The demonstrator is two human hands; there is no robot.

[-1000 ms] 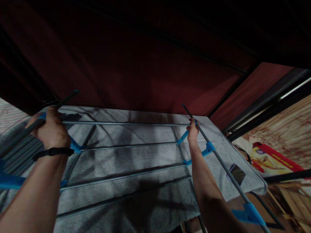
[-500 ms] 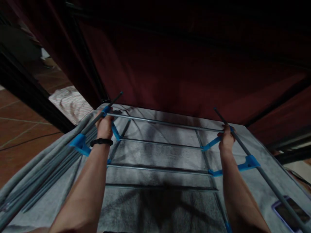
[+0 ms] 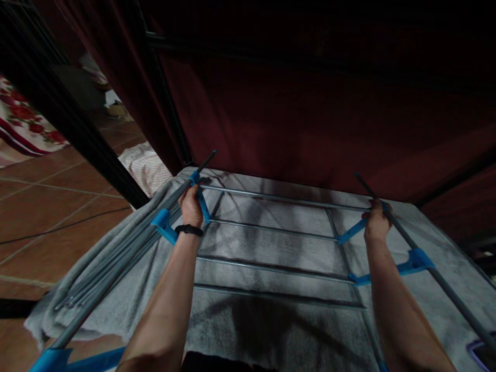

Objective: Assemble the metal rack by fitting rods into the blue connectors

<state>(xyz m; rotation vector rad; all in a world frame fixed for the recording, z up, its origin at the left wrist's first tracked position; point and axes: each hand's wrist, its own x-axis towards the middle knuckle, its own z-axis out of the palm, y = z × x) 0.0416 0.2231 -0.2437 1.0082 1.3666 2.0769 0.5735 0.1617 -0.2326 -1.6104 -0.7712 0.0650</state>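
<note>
A frame of grey metal tubes with blue plastic connectors lies over a grey blanket (image 3: 271, 248). My left hand (image 3: 191, 206), with a black band on the wrist, is closed around its far left corner, by a blue connector (image 3: 194, 177) and the end of the far crossbar (image 3: 267, 196). At the far right corner my right hand (image 3: 377, 222) wraps around the joint of that crossbar and the right side tube (image 3: 406, 238). Blue angled brackets (image 3: 415, 261) join the side tubes to an inner section with several crossbars (image 3: 267, 269). Both hands partly cover the joints they grip.
Loose grey tubes (image 3: 104, 276) lie in a bundle on the blanket's left side. A phone (image 3: 484, 354) rests at the lower right. Dark red fabric (image 3: 290, 119) hangs behind the far edge. Left, a dark post (image 3: 77, 108) rises above the tiled floor (image 3: 58, 217).
My view has swung left, so the frame and both hands appear farther right, and more floor shows. Both hands keep their grip on the frame's far corners.
</note>
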